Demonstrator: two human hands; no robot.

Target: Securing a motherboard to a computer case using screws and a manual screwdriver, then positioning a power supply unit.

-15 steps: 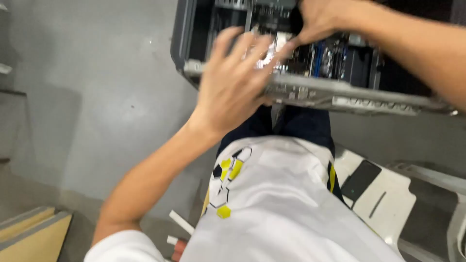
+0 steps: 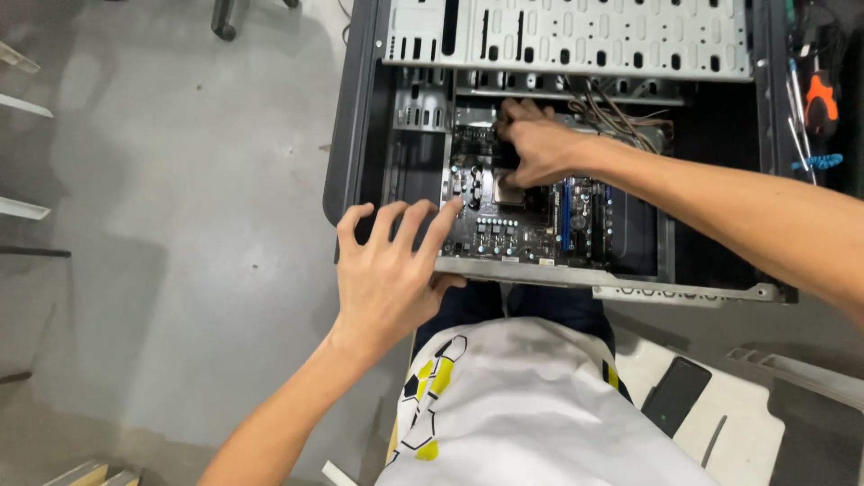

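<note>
Here the open case (image 2: 360,108) lies on the floor with the motherboard (image 2: 517,229) inside. The left hand (image 2: 387,279) rests spread on the case's near rim, its grip empty. The right hand (image 2: 535,144) reaches over the board's middle, fingers curled, perhaps pinching something unseen.

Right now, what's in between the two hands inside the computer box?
In the head view, the dark circuit board with its small round parts lies between the left hand and the right hand, inside the open computer case.
</note>
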